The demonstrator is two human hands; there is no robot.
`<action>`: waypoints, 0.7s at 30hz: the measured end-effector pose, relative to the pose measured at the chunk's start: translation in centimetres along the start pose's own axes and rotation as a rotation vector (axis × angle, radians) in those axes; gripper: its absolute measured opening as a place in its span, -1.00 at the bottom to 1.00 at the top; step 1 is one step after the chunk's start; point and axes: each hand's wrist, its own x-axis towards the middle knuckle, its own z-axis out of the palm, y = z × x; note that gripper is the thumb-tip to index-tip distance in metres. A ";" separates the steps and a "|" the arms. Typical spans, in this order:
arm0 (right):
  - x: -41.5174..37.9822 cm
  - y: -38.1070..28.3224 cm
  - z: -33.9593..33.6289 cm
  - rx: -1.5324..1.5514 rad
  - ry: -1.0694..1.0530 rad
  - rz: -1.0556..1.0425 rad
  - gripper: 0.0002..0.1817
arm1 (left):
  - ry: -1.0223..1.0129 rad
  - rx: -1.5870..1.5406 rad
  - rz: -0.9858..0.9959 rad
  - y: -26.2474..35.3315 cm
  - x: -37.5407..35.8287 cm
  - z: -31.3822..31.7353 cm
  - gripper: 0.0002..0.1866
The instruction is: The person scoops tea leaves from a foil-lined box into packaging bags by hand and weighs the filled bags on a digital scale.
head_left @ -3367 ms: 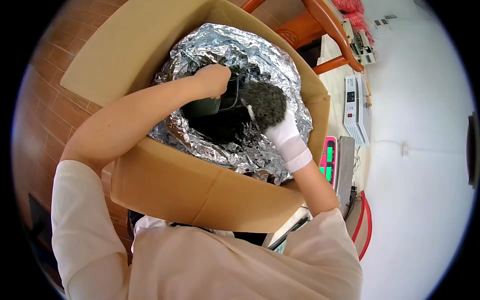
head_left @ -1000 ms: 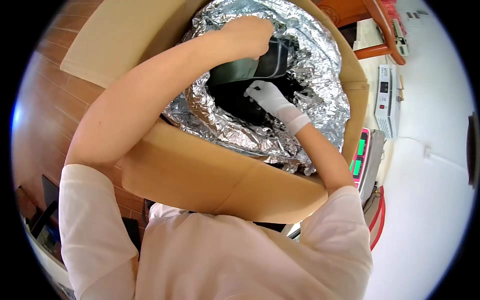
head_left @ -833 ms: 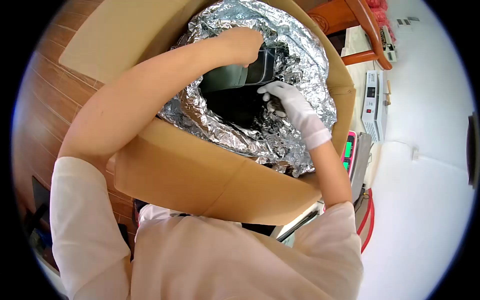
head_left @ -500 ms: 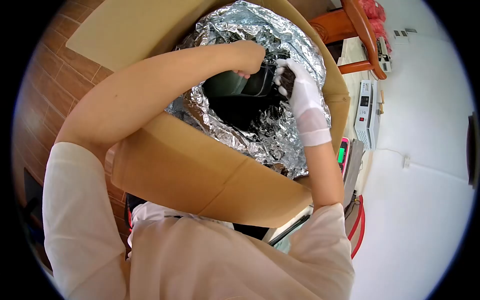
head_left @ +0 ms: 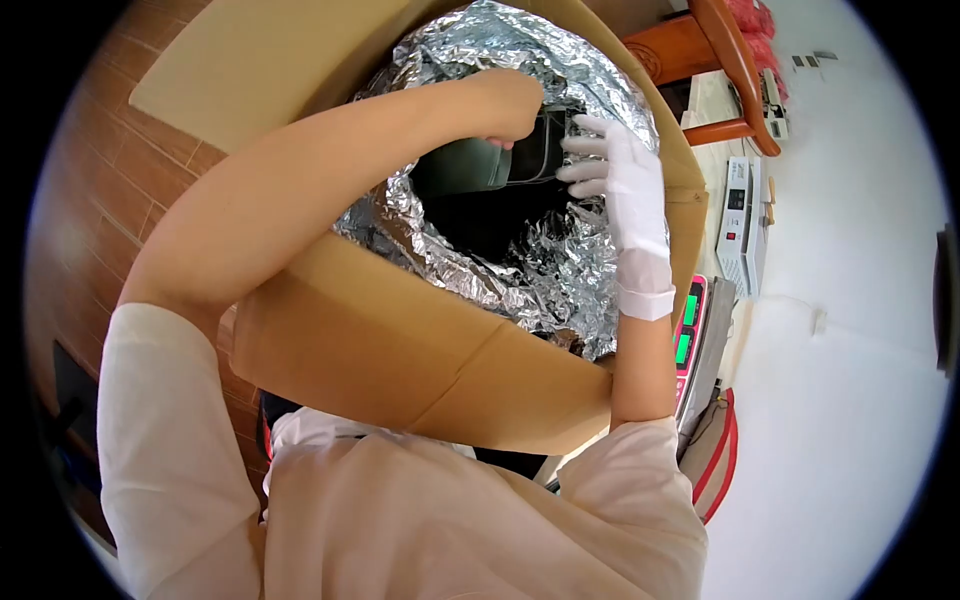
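My bare left hand [head_left: 510, 105] is closed over the upper edge of a greenish see-through plastic container [head_left: 470, 168], whose clear rim faces right. The container is inside the mouth of a crumpled silver foil liner [head_left: 600, 280], over dark contents [head_left: 480, 225] in deep shadow. To its right, my right hand [head_left: 625, 175], in a white glove, is open with its fingers spread and pointing left toward the rim. Nothing shows in that hand. A large cardboard box [head_left: 380, 340] surrounds the foil, its near flap folded toward me.
Right of the box stands a pink-edged scale [head_left: 688, 330] with green displays. A white device [head_left: 740, 225] with a red switch lies farther back on a counter. At the top right are a wooden chair [head_left: 735, 60] and red bags [head_left: 752, 45]. Brown tiles [head_left: 115, 185] cover the floor at left.
My right hand held a dark brown clump; its fingers have opened and the clump is gone from it. My left hand and the plastic container have shifted slightly right in view.
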 end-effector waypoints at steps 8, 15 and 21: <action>-3.9 0.2 -0.8 -0.608 -0.012 -0.393 -0.55 | 0.151 -0.342 -0.054 0.8 0.1 -0.1 -0.64; -5.1 1.1 3.0 -0.782 0.167 -0.286 -0.65 | 0.113 -0.426 -0.002 2.5 -1.6 -1.0 -0.55; -4.8 1.8 -1.2 -0.949 0.403 -0.692 -0.84 | 0.246 -0.568 0.096 2.2 -1.8 -1.9 -0.52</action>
